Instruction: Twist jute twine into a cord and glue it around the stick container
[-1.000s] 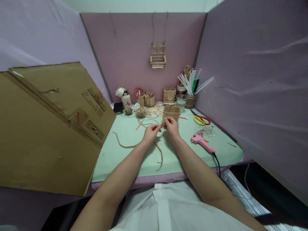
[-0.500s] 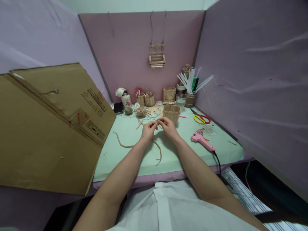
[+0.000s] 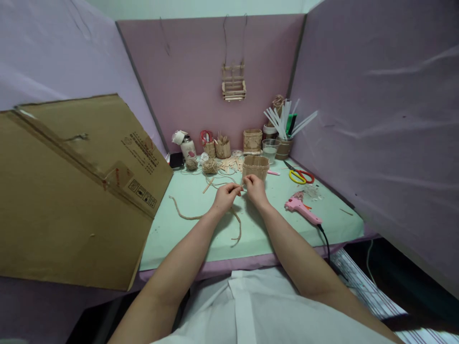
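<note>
My left hand (image 3: pixel 225 196) and my right hand (image 3: pixel 255 188) meet over the middle of the green mat (image 3: pixel 186 229), fingertips pinched together on strands of jute twine (image 3: pixel 237 224). A braided length of the twine trails from under my hands toward the near edge, and another piece (image 3: pixel 181 212) curves off to the left. Just behind my right hand stands a small basket of wooden sticks (image 3: pixel 255 167).
A big cardboard sheet (image 3: pixel 71 191) leans at the left. A pink glue gun (image 3: pixel 301 211) with a black cord lies at the right, scissors (image 3: pixel 300 177) behind it. Jars, twine balls, loose sticks, a cup and white straws (image 3: pixel 287 122) line the back wall.
Both hands shifted slightly while working the twine; the fingertips have come back together near the basket. The trailing twine has barely moved.
</note>
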Motion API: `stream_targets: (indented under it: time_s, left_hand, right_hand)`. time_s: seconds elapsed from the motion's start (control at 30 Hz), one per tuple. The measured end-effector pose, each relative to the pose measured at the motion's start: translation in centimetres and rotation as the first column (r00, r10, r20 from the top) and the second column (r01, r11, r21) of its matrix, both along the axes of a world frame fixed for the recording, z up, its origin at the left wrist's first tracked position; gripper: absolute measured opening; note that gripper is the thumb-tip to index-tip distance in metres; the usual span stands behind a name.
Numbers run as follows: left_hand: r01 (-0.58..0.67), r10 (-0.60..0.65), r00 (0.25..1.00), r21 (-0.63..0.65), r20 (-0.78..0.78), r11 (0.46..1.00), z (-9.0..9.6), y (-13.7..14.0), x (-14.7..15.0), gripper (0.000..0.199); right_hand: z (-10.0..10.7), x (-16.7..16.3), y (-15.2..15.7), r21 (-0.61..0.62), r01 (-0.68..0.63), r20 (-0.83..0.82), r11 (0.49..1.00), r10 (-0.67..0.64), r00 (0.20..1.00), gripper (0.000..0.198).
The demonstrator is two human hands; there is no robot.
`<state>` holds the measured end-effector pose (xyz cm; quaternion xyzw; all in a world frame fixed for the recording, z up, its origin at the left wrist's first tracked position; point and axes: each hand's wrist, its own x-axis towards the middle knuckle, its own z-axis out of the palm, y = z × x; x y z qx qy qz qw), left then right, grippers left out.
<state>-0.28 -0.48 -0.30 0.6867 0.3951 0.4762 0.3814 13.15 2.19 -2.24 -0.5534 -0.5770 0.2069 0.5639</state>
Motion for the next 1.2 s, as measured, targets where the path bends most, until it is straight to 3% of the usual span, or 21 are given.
stream_targets:
  time_s: [0.1, 0.2, 0.33, 0.5, 0.67, 0.77, 0.9, 1.0, 1.1, 1.2]
  left_hand:
    - [-0.132, 0.142, 0.987, 0.123, -0.077, 0.984, -0.6, 0.4, -0.2, 0.016]
    - [-0.215, 0.235, 0.969, 0.201, -0.082, 0.956, -1.3, 0.9, -0.5, 0.017]
    - [-0.267, 0.284, 0.956, 0.195, -0.07, 0.944, -1.6, 1.4, -0.6, 0.017]
    - [-0.286, 0.292, 0.956, 0.121, -0.038, 0.951, -1.3, 1.4, -0.7, 0.018]
    - [-0.274, 0.277, 0.961, 0.09, -0.014, 0.957, -1.3, 1.4, -0.7, 0.017]
    - [-0.239, 0.243, 0.97, 0.101, -0.025, 0.966, -1.6, 1.6, -0.7, 0.017]
    - [-0.201, 0.204, 0.979, 0.074, -0.024, 0.977, -1.7, 1.8, -0.7, 0.017]
    - [-0.179, 0.179, 0.984, 0.016, -0.003, 0.984, -1.6, 1.9, -0.6, 0.016]
    - [-0.151, 0.153, 0.988, -0.048, 0.037, 0.987, -1.6, 2.1, -0.4, 0.017]
    - [-0.139, 0.145, 0.987, -0.077, 0.075, 0.987, -1.6, 2.1, -0.3, 0.017]
  right_hand:
    - [-0.4, -0.2, 0.0, 0.044, -0.031, 0.089, 0.999, 0.027, 0.996, 0.016]
    - [-0.5, -0.6, -0.5, 0.117, -0.069, 0.215, 0.991, 0.043, 0.976, 0.031]
    - [0.3, -1.2, -1.7, 0.233, -0.025, 0.353, 0.972, -0.061, 0.934, 0.041]
    - [1.7, -1.5, -3.0, 0.394, 0.063, 0.338, 0.917, -0.208, 0.918, 0.052]
    - [2.0, -1.4, -3.1, 0.407, -0.105, 0.467, 0.907, -0.108, 0.878, 0.022]
    - [1.7, -1.2, -2.7, 0.388, -0.124, 0.452, 0.913, -0.071, 0.889, 0.016]
    - [1.3, -1.1, -2.0, 0.296, -0.113, 0.309, 0.948, 0.017, 0.951, 0.014]
    - [1.0, -1.2, -1.5, 0.142, -0.156, 0.028, 0.978, 0.153, 0.988, 0.011]
    - [0.8, -1.4, -1.2, -0.011, -0.286, -0.321, 0.958, 0.267, 0.909, 0.016]
    - [0.9, -1.6, -1.3, -0.082, -0.386, -0.539, 0.919, 0.285, 0.793, 0.024]
